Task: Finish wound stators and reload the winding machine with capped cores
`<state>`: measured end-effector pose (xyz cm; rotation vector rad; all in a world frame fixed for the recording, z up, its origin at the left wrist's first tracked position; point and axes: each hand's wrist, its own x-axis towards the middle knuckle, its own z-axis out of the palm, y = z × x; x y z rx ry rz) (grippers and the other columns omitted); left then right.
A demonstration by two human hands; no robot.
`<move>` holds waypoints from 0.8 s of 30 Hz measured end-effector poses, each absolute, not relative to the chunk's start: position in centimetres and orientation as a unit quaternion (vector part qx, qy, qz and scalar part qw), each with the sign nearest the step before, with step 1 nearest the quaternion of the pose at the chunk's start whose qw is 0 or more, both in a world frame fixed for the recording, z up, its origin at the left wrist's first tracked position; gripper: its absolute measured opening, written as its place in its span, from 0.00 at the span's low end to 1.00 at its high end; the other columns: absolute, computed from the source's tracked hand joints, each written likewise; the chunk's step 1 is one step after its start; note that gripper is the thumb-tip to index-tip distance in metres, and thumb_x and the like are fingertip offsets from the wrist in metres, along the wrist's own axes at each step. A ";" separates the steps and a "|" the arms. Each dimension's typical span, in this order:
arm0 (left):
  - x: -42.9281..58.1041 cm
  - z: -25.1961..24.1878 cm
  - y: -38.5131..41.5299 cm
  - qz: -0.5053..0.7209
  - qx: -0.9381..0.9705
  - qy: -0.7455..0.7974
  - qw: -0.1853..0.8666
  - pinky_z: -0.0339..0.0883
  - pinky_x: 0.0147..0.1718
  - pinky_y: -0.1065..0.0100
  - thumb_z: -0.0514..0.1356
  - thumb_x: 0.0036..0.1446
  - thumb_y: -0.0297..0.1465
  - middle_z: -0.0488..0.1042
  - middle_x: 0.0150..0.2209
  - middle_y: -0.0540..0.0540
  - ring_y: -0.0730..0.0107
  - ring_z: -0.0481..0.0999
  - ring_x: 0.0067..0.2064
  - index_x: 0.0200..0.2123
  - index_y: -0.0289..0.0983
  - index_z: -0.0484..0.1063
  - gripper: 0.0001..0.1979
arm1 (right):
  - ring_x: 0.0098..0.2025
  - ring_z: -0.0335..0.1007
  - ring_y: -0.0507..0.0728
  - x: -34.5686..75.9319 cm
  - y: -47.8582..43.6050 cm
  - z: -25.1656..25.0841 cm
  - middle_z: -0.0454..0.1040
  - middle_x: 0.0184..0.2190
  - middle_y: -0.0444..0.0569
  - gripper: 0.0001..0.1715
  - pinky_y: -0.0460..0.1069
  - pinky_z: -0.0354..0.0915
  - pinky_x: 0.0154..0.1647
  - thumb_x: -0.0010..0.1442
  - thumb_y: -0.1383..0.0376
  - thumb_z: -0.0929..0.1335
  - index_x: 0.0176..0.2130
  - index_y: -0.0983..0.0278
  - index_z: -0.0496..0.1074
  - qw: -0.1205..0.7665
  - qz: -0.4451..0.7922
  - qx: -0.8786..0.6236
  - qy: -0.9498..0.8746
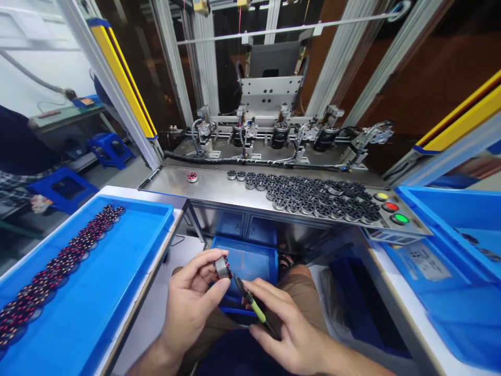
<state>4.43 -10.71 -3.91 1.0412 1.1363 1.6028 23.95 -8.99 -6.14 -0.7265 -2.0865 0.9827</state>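
Between the thumb and fingers of my left hand (193, 295) is a motor stator (222, 267), a short grey ring with dark and reddish windings on its right face. My right hand (287, 321) is wrapped round a pair of cutting pliers (256, 309) with green and black handles. The dark jaws of the pliers point up and left, close beside the stator's wound face; whether they touch it I cannot tell. Both hands are above my lap, in front of the metal bench (168, 183).
Rows of dark stators (309, 196) cover the bench's right part; one red-wound stator (192, 177) sits left. Wound stators (74, 248) line a blue tray (129, 245). Behind stands a winding machine (279, 133). Push buttons (391, 207) and a blue bin (418, 198) are right.
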 end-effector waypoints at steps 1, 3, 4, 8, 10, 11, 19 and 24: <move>4.4 -3.9 -10.8 0.646 0.419 0.461 0.441 0.77 0.44 0.69 0.70 0.48 0.23 0.83 0.45 0.44 0.62 0.83 0.43 0.43 0.39 0.79 0.17 | 0.43 0.75 0.60 23.9 -9.0 -6.2 0.77 0.42 0.53 0.37 0.50 0.74 0.43 0.54 0.70 0.66 0.62 0.60 0.63 0.352 0.380 -0.280 -0.808; 4.5 -4.0 -10.8 0.645 0.418 0.464 0.441 0.78 0.44 0.68 0.70 0.47 0.23 0.83 0.45 0.43 0.62 0.83 0.43 0.43 0.38 0.79 0.17 | 0.42 0.75 0.60 24.0 -9.0 -6.3 0.77 0.41 0.53 0.36 0.50 0.74 0.41 0.54 0.70 0.66 0.62 0.59 0.63 0.349 0.378 -0.284 -0.809; 4.5 -4.0 -10.8 0.645 0.417 0.464 0.441 0.78 0.44 0.68 0.70 0.47 0.23 0.83 0.45 0.43 0.62 0.83 0.43 0.43 0.38 0.79 0.17 | 0.42 0.75 0.60 24.0 -9.1 -6.4 0.77 0.40 0.53 0.36 0.50 0.74 0.41 0.55 0.70 0.66 0.62 0.59 0.63 0.348 0.375 -0.287 -0.810; 4.5 -4.1 -10.7 0.649 0.422 0.451 0.444 0.77 0.45 0.71 0.70 0.47 0.22 0.83 0.45 0.45 0.64 0.83 0.43 0.44 0.40 0.79 0.18 | 0.42 0.76 0.60 24.1 -9.1 -6.3 0.77 0.39 0.52 0.34 0.49 0.74 0.41 0.55 0.70 0.66 0.61 0.59 0.64 0.354 0.368 -0.290 -0.809; 4.5 -4.0 -10.7 0.648 0.424 0.451 0.445 0.77 0.45 0.71 0.70 0.47 0.22 0.83 0.45 0.46 0.64 0.83 0.43 0.44 0.41 0.79 0.19 | 0.41 0.76 0.59 24.1 -9.1 -6.2 0.77 0.39 0.52 0.34 0.49 0.74 0.40 0.55 0.71 0.66 0.61 0.59 0.65 0.358 0.366 -0.288 -0.809; 4.6 -4.0 -10.7 0.646 0.424 0.453 0.444 0.77 0.44 0.71 0.70 0.47 0.22 0.82 0.45 0.45 0.64 0.83 0.43 0.44 0.40 0.79 0.18 | 0.41 0.76 0.59 24.1 -9.1 -6.2 0.77 0.39 0.52 0.34 0.49 0.74 0.40 0.54 0.71 0.66 0.61 0.60 0.65 0.361 0.364 -0.287 -0.809; 4.3 -4.3 -11.0 0.640 0.434 0.457 0.439 0.77 0.44 0.69 0.69 0.48 0.23 0.82 0.46 0.45 0.63 0.82 0.44 0.44 0.41 0.79 0.18 | 0.39 0.77 0.61 24.3 -9.2 -7.1 0.79 0.38 0.52 0.39 0.51 0.74 0.38 0.52 0.74 0.63 0.63 0.59 0.62 0.364 0.326 -0.281 -0.826; 4.2 -4.1 -11.1 0.648 0.451 0.447 0.421 0.75 0.46 0.67 0.68 0.51 0.25 0.81 0.47 0.45 0.62 0.81 0.47 0.44 0.42 0.79 0.16 | 0.39 0.76 0.60 24.1 -9.3 -6.5 0.79 0.38 0.52 0.39 0.50 0.74 0.36 0.52 0.73 0.64 0.62 0.58 0.64 0.355 0.335 -0.301 -0.819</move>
